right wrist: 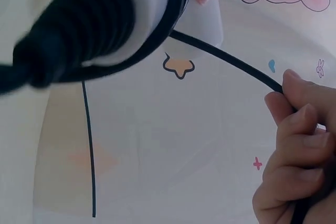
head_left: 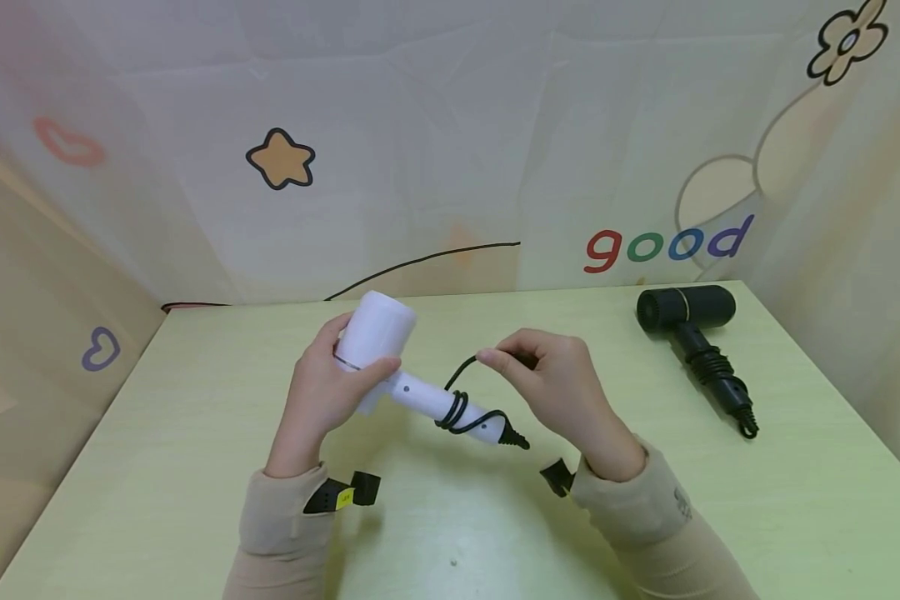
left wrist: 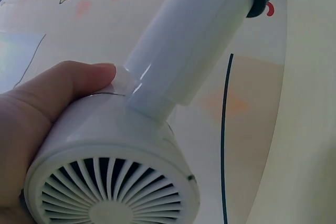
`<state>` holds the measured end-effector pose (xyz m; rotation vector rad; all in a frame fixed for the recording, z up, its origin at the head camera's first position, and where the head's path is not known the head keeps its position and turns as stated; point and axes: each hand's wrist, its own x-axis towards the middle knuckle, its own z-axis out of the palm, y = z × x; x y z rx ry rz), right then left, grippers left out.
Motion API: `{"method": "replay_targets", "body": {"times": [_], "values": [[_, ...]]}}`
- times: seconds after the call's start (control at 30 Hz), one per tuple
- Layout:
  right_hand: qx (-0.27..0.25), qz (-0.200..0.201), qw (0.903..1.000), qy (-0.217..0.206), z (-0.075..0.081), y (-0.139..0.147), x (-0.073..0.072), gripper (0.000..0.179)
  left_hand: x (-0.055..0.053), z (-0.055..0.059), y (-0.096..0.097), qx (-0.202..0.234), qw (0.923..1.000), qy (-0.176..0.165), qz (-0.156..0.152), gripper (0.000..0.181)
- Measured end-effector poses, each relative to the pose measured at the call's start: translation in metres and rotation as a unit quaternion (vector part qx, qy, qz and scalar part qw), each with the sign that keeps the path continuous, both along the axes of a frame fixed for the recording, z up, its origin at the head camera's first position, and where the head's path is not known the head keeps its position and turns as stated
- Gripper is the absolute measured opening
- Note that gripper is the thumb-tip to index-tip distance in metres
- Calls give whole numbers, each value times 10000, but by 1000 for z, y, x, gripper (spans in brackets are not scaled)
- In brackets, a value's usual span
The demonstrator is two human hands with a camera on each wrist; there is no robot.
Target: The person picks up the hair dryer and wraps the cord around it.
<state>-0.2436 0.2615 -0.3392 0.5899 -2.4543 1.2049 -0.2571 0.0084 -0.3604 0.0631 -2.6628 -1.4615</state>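
A white hair dryer is held above the table, its handle slanting down to the right. My left hand grips it round the barrel; in the left wrist view the thumb lies near the base of the handle, above the slatted grille. Several turns of black cord wrap the handle. My right hand pinches the cord's loose stretch between thumb and fingers, right of the handle. In the right wrist view that cord runs taut-looking into the curled fingers. The plug is not visible.
A black hair dryer lies at the table's back right, cord wound round its handle. The pale green table meets a printed curtain behind and at both sides. Each wrist wears a small black camera, such as the left one.
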Motion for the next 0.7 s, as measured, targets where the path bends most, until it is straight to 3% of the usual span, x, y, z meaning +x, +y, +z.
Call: {"method": "replay_targets", "body": {"times": [0.47, 0.7], "values": [[26, 251, 9994, 227, 2, -7, 9, 5, -3, -2, 2, 124, 9977, 283, 606, 78], [90, 494, 9982, 326, 1, -11, 14, 5, -3, -2, 3, 344, 9923, 705, 962, 76]]}}
